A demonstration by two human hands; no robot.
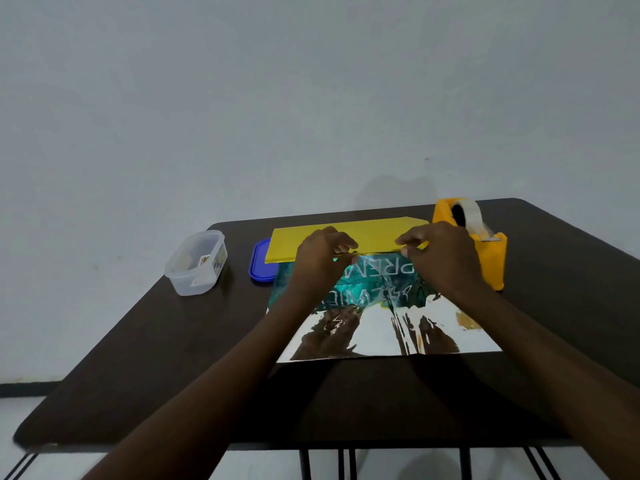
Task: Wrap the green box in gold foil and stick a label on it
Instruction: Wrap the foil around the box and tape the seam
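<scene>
A sheet of gold foil lies across the dark table; its far flap shows yellow, its near part mirrors the room and my arms. The green box with white lettering lies on the foil, seen partly as a reflection. My left hand and my right hand pinch the foil's folded edge over the box's far side, fingers curled on it. The labels seem to lie inside the clear tub.
A yellow tape dispenser with clear tape stands right of the box, close to my right hand. A blue lid lies left of the foil, the open clear tub further left. Bare dark tabletop spreads at the front left.
</scene>
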